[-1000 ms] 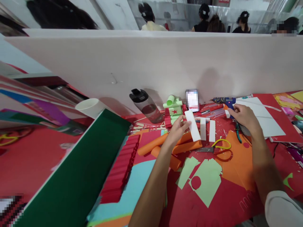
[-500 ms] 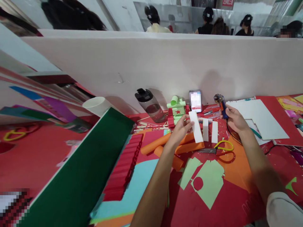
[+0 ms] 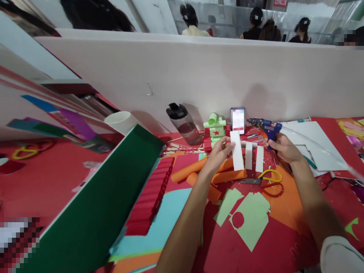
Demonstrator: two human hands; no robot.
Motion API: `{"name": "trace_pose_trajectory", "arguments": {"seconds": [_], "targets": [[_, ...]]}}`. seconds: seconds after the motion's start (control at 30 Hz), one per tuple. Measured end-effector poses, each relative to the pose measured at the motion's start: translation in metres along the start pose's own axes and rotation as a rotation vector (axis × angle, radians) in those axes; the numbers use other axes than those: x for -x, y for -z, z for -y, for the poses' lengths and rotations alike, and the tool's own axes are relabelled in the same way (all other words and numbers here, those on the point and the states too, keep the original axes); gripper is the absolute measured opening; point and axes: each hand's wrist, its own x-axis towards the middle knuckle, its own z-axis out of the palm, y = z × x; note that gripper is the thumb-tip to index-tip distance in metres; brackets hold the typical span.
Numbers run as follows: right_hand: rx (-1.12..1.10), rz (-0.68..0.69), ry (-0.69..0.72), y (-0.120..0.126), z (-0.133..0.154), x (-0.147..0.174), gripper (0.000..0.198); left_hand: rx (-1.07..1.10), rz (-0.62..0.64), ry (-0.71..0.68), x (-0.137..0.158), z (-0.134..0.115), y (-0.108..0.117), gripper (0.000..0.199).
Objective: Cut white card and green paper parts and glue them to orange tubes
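White strip [image 3: 237,155] at the view's three o'clock, pinched in the left hand [image 3: 220,152], right hand [image 3: 286,148] apart, gripping the glue gun [image 3: 270,127], lidded bottle [image 3: 186,127] at the strip's ten o'clock, liquid partway up

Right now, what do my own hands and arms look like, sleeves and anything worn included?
Your left hand and right hand are bare: I see no gloves, rings or watch. The left forearm shows no sleeve. On the right arm, a plain, whitish sleeve ends near the elbow.
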Motion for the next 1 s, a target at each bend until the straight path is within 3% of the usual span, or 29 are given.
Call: {"name": "trace_pose_trajectory", "arguments": {"seconds": [0.17, 0.33, 0.57, 1.0], "targets": [[0.045, -0.032, 0.039, -0.002, -0.004, -0.002, 0.046, 0.017, 0.026, 0.009, -0.003, 0.004, 0.002, 0.041], [0.294, -0.15, 0.074, -0.009, 0.0, -0.003, 0.055, 0.019, 0.054, 0.0, -0.003, 0.004, 0.001, 0.046], [0.409, -0.297, 0.122, -0.009, -0.002, -0.005, 0.052, 0.022, 0.051, 0.0, -0.002, 0.002, 0.0, 0.045], [0.52, -0.315, 0.186, -0.007, -0.004, -0.005, 0.054, 0.025, 0.078, 0.016, 0.002, -0.002, -0.003, 0.044]]}}
